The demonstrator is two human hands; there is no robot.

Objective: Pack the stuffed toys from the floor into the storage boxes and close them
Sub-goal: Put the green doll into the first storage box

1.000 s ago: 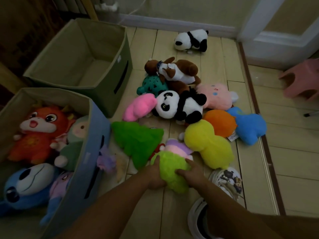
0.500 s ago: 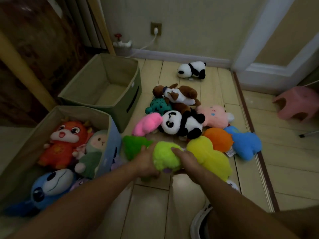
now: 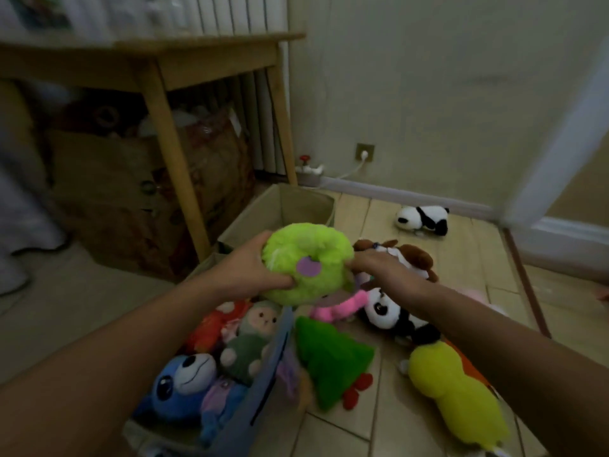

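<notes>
A left hand grips the near side of a lime plush, fingers curled into its fur, while the right hand holds the far side, its fingers largely hidden behind the toy. The plush hangs in the air above the far end of the blue box, which already holds a blue toy, a grey-green doll and a red one.

The step in hand looks to be lowering the plush into the box. Done well, it would go down over the free space rather than on the rim, then be pressed flat so a lid can later shut.

The plush is round, shaggy and bright lime, with a purple patch facing the camera; it appears soft and squashable. Further right, a green tree, a panda and a yellow toy lie on the floor.
</notes>
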